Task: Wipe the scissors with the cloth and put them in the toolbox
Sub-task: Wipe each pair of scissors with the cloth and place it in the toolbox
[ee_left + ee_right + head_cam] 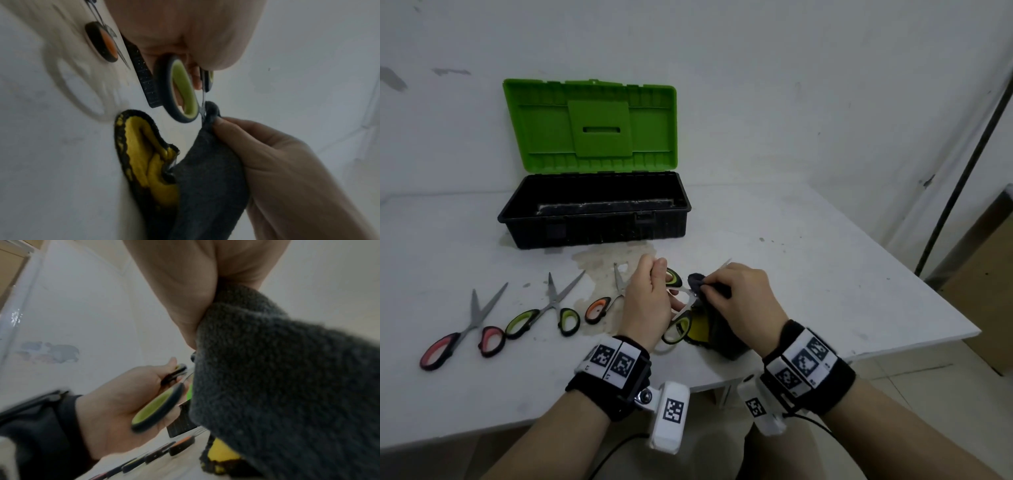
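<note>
My left hand (650,301) grips a pair of green-handled scissors (678,327) by the handles, just above the table near its front edge. One green handle loop (180,92) shows below my palm in the left wrist view. My right hand (739,294) pinches a dark grey cloth (697,281) with a yellow underside (148,162) round the blades near the pivot. A blade tip (726,263) sticks out beyond my right hand. The cloth (277,378) fills much of the right wrist view. The black toolbox (592,226) stands with its green lid (592,126) up, behind my hands.
On the white table (825,274), left of my hands, lie orange-handled scissors (599,308), green-handled scissors (551,308) and pink-handled scissors (465,332). A brownish stain (606,260) marks the table before the toolbox. The table's right edge (928,284) drops to the floor.
</note>
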### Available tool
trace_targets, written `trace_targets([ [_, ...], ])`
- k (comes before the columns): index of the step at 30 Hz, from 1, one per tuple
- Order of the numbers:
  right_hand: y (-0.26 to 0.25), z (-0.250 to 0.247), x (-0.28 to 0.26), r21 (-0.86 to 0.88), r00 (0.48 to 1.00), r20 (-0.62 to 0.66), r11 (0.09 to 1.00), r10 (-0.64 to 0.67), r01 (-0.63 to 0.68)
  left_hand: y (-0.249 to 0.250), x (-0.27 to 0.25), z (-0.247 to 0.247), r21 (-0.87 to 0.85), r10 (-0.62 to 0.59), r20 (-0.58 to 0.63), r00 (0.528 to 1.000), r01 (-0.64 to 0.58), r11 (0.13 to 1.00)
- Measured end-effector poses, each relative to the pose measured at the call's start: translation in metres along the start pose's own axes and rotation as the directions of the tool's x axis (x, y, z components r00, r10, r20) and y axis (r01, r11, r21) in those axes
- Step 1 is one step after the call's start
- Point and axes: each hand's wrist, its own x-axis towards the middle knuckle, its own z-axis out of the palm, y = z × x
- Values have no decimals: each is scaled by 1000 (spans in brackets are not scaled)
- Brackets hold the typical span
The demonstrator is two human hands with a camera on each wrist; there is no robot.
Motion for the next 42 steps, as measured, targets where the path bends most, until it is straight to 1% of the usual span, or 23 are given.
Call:
trace_targets([
  [5,24,-14,20,-7,984,-75,986,164,-165,-4,-2,-6,17,-20,4,1000,20,1000],
  [7,28,-23,22,18,975,-141,985,174,-173,-5,-2,-7,4,-38,-3,999,38,999],
  [9,23,-29,16,24,974,-198,994,111,-108,-4,-1,-8,-12,-51,-7,999,50,999],
  [10,17,-29,10,14,980,-191,998,57,-56,-3,0,-7,-19,-56,-7,998,56,998],
  [12,4,-22,0,5,993,-108,999,-50,51,0,1,-5,-33,-60,6,998,60,998],
  [14,-1,-12,-6,29,995,-29,995,-99,100,3,1,-2,-41,-52,21,998,53,998],
  [15,-2,-7,-7,35,994,-16,994,-105,106,4,1,-1,-39,-43,25,999,44,998],
  [18,2,-3,-4,44,998,-12,997,-61,62,6,0,-1,-39,-21,38,999,23,999],
  [21,12,-6,6,22,998,-46,999,35,-34,5,0,-4,-20,-4,66,998,5,1000],
  [25,32,-21,22,8,973,-131,982,189,-190,1,-2,-8,-28,-20,77,997,22,999],
  [27,36,-31,25,28,961,-159,974,227,-226,1,-3,-9,-50,-31,73,997,35,998],
  [31,33,-50,18,84,935,-248,967,255,-241,1,-1,-11,-66,-60,32,998,62,996],
  [34,22,-62,8,166,926,-266,959,269,-231,-2,4,-12,-78,-82,20,996,83,993],
  [39,3,-74,-7,198,938,-261,964,228,-179,-6,5,-13,-104,-104,-10,995,102,989],
  [42,-7,-67,-9,181,960,-226,975,166,-126,-6,4,-13,-89,-104,-29,994,101,991],
])
